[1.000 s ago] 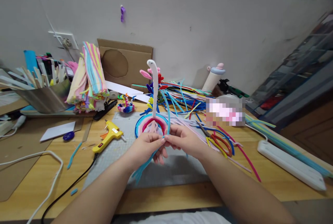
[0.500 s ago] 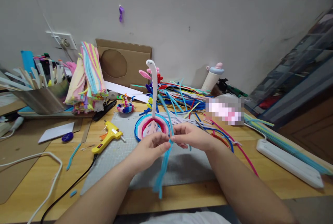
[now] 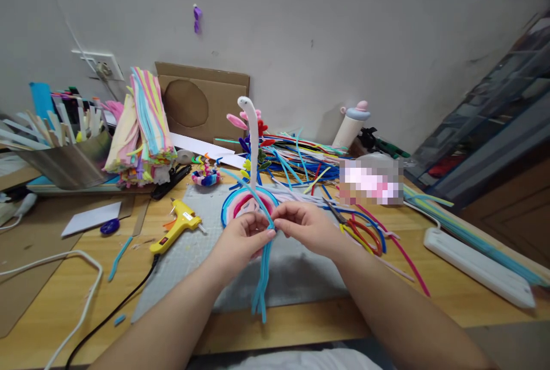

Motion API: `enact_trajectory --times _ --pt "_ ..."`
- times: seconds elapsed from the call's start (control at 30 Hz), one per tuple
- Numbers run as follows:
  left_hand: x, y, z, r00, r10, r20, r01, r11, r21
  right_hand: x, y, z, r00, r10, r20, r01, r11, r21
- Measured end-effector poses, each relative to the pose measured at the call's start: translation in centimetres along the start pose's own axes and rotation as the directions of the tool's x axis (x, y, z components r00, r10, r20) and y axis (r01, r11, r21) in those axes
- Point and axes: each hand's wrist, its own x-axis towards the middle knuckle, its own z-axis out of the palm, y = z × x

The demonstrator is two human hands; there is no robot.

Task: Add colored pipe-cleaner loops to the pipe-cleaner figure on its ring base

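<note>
Light-blue pipe cleaners (image 3: 265, 270) hang from between my hands, their loose ends pointing down toward me. My left hand (image 3: 244, 235) pinches them between thumb and fingers. Right against it, my right hand (image 3: 305, 227) pinches the same strands at one spot; one strand angles up and left from there. Just behind my hands lies a round coiled piece (image 3: 230, 204) in blue, white and pink, partly covered by my left hand. A white fuzzy stalk (image 3: 254, 146) with a bent top and small eyes rises behind it.
A yellow glue gun (image 3: 178, 225) lies left on the grey cutting mat (image 3: 189, 272). Scissors (image 3: 358, 232) with red and yellow handles lie right of my hands. Behind are heaped pipe cleaners (image 3: 296, 166), a bottle (image 3: 350, 126) and cardboard (image 3: 223, 101). A white power strip (image 3: 476, 267) sits far right.
The upper strand has swung from upright to leaning left. My right hand has shifted slightly left, and the scissors show more fully.
</note>
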Motion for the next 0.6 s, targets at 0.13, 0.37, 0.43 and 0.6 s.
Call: enact_trajectory --times 0.13,0.37,0.43,0.6 --pt "0.10 -0.27 -0.26 1.000 0.023 0.001 -0.023 0.999 -0.022 -0.12 0.04 0.31 0.999 -0.045 -0.018 0.045 0.999 -0.008" --pt "0.01 0.15 -0.39 0.999 -0.037 -0.005 0.036 0.994 -0.101 -0.05 -0.07 0.24 0.997 0.081 0.017 -0.083 0.964 0.253" --pt "-0.07 0.30 -0.32 0.999 -0.052 0.009 0.053 0.989 -0.139 -0.07 0.01 0.01 0.992 0.111 0.058 -0.124 0.936 0.329" --pt "-0.14 0.32 -0.28 0.998 -0.066 0.016 0.068 0.983 -0.171 -0.22 0.28 -0.22 0.946 0.245 0.213 -0.320 0.812 0.489"
